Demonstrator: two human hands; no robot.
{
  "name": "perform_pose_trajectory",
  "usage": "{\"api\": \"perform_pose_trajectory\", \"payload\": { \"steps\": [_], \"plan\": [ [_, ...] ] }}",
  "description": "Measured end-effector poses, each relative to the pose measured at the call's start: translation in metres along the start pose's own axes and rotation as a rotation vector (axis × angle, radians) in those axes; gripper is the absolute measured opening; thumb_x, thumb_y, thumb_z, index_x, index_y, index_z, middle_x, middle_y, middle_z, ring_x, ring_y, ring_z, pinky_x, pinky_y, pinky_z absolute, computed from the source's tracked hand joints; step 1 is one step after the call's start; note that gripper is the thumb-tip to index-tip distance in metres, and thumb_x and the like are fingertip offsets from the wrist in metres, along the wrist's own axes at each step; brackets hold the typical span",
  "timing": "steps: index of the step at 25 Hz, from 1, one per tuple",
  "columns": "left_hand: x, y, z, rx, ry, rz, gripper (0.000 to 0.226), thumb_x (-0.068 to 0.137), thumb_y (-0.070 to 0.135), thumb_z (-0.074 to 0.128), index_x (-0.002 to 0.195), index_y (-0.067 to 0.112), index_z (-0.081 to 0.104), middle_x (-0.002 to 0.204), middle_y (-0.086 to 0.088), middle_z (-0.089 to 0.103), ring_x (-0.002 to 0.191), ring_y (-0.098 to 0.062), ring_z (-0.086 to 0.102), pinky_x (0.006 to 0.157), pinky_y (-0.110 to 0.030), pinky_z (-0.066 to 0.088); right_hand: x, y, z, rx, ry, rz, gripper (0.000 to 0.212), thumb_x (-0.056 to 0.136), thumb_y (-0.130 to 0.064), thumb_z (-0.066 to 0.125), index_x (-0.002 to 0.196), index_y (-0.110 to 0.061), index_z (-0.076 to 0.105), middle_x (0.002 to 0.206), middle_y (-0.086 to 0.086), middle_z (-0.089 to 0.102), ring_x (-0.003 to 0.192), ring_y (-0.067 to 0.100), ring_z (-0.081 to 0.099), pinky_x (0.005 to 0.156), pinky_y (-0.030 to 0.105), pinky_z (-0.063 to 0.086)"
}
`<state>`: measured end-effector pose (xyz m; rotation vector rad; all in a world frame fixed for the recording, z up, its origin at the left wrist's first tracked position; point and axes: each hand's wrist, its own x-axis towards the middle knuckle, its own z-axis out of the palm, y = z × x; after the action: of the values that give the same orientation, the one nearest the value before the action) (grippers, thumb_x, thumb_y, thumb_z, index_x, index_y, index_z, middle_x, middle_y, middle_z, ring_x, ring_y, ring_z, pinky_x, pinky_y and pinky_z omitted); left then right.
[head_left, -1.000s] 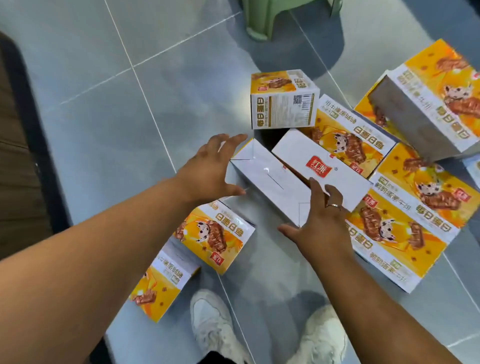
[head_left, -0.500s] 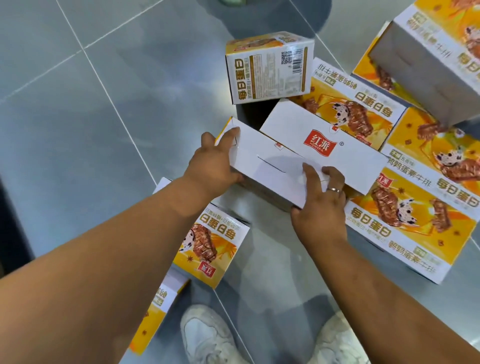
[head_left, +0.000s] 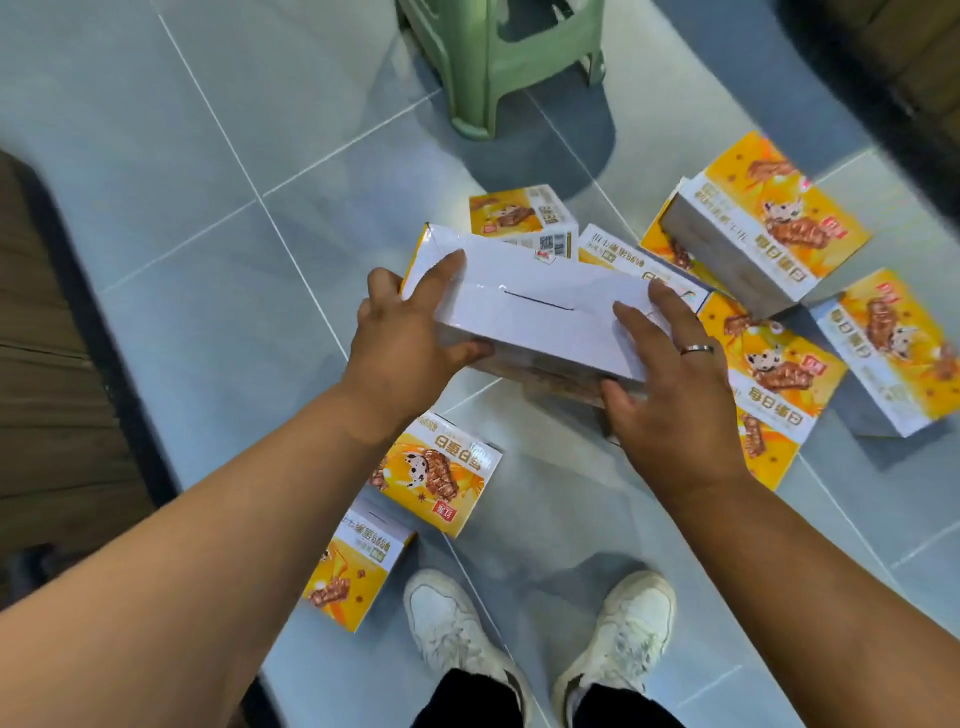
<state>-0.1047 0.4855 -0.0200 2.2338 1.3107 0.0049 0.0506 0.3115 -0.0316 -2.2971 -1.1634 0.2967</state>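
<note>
A long white carton (head_left: 540, 312) with a slit in its upper face is lifted off the grey tiled floor between both hands. My left hand (head_left: 410, 338) grips its left end, fingers on top and thumb under the near edge. My right hand (head_left: 670, 374), wearing a ring, holds the right end with fingers laid on top and thumb at the near lower edge. The carton's yellow printed side shows only at its far left corner.
Several yellow snack cartons lie around: one (head_left: 436, 473) and another (head_left: 353, 577) near my feet, one (head_left: 524, 218) behind, several (head_left: 763, 234) to the right. A green plastic stool (head_left: 498, 57) stands at the back. My white shoes (head_left: 535, 639) are below. Dark furniture (head_left: 57, 364) lines the left.
The flaps of the white carton have been folded down and closed. Both hands have taken hold of its ends and lifted it off the floor toward me.
</note>
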Motion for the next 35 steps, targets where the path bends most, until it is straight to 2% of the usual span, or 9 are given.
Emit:
{"api": "perform_pose_trajectory", "payload": {
  "steps": [2, 9, 13, 17, 22, 24, 27, 30, 35],
  "plan": [
    [-0.016, 0.033, -0.055, -0.042, 0.049, 0.006, 0.085, 0.072, 0.053, 0.075, 0.145, 0.042, 0.034, 0.118, -0.009, 0.034, 0.11, -0.035, 0.047, 0.1, -0.044, 0.043, 0.008, -0.03, -0.054, 0.019, 0.049, -0.038, 0.056, 0.076, -0.011, 0.079, 0.128, -0.013, 0.061, 0.148, 0.012, 0.042, 0.126, 0.045, 0.044, 0.105, 0.044, 0.035],
    [-0.086, 0.162, -0.249, -0.075, 0.197, 0.059, 0.077, 0.077, 0.05, 0.073, 0.143, 0.046, 0.034, 0.111, -0.001, 0.03, 0.112, -0.033, 0.045, 0.1, -0.043, 0.042, 0.033, -0.141, -0.276, 0.017, 0.166, -0.168, 0.04, 0.078, -0.015, 0.079, 0.116, -0.012, 0.069, 0.145, 0.011, 0.047, 0.12, 0.044, 0.05, 0.101, 0.047, 0.038],
    [-0.131, 0.232, -0.339, -0.08, 0.285, 0.119, 0.07, 0.079, 0.055, 0.066, 0.141, 0.047, 0.036, 0.113, -0.004, 0.032, 0.117, -0.031, 0.04, 0.101, -0.041, 0.038, 0.031, -0.194, -0.391, 0.028, 0.283, -0.192, 0.037, 0.076, -0.012, 0.08, 0.112, -0.011, 0.07, 0.139, 0.013, 0.052, 0.123, 0.033, 0.05, 0.102, 0.035, 0.034],
    [-0.173, 0.295, -0.423, -0.093, 0.375, 0.188, 0.072, 0.069, 0.072, 0.053, 0.136, 0.048, 0.042, 0.107, 0.001, 0.031, 0.106, -0.029, 0.051, 0.093, -0.039, 0.045, 0.026, -0.236, -0.485, 0.081, 0.427, -0.23, 0.039, 0.078, -0.014, 0.077, 0.115, -0.007, 0.066, 0.135, 0.013, 0.055, 0.125, 0.028, 0.05, 0.107, 0.028, 0.032],
    [-0.224, 0.359, -0.501, -0.086, 0.472, 0.215, 0.065, 0.076, 0.068, 0.062, 0.135, 0.046, 0.044, 0.115, -0.001, 0.037, 0.105, -0.024, 0.054, 0.093, -0.037, 0.045, 0.011, -0.277, -0.571, 0.106, 0.499, -0.273, 0.031, 0.083, -0.014, 0.073, 0.113, -0.01, 0.067, 0.134, 0.01, 0.055, 0.123, 0.023, 0.049, 0.105, 0.01, 0.023],
    [-0.24, 0.375, -0.518, -0.128, 0.489, 0.223, 0.064, 0.077, 0.066, 0.063, 0.135, 0.045, 0.045, 0.116, -0.001, 0.037, 0.107, -0.02, 0.051, 0.092, -0.034, 0.045, 0.003, -0.292, -0.599, 0.091, 0.482, -0.26, 0.03, 0.085, -0.017, 0.07, 0.115, -0.013, 0.066, 0.136, 0.009, 0.052, 0.125, 0.025, 0.048, 0.106, 0.019, 0.027],
    [-0.251, 0.394, -0.537, -0.148, 0.5, 0.286, 0.063, 0.076, 0.069, 0.061, 0.133, 0.047, 0.046, 0.113, 0.0, 0.035, 0.106, -0.018, 0.05, 0.089, -0.033, 0.046, -0.014, -0.307, -0.634, -0.019, 0.422, -0.22, 0.047, 0.079, -0.026, 0.077, 0.123, -0.02, 0.061, 0.14, 0.006, 0.044, 0.127, 0.027, 0.043, 0.109, 0.035, 0.032],
    [-0.256, 0.414, -0.547, -0.161, 0.473, 0.366, 0.064, 0.074, 0.072, 0.059, 0.132, 0.049, 0.044, 0.112, 0.001, 0.034, 0.105, -0.018, 0.048, 0.084, -0.032, 0.046, -0.035, -0.315, -0.66, -0.094, 0.448, -0.134, 0.056, 0.076, -0.03, 0.079, 0.127, -0.025, 0.057, 0.14, 0.002, 0.041, 0.125, 0.027, 0.044, 0.107, 0.039, 0.036],
    [-0.261, 0.431, -0.555, -0.173, 0.39, 0.515, 0.063, 0.075, 0.072, 0.058, 0.131, 0.047, 0.045, 0.11, 0.002, 0.033, 0.094, -0.015, 0.045, 0.081, -0.032, 0.046, -0.074, -0.333, -0.678, -0.085, 0.537, 0.059, 0.053, 0.08, -0.028, 0.076, 0.129, -0.029, 0.055, 0.146, -0.001, 0.027, 0.132, 0.025, 0.034, 0.111, 0.042, 0.035]
  ]
}}
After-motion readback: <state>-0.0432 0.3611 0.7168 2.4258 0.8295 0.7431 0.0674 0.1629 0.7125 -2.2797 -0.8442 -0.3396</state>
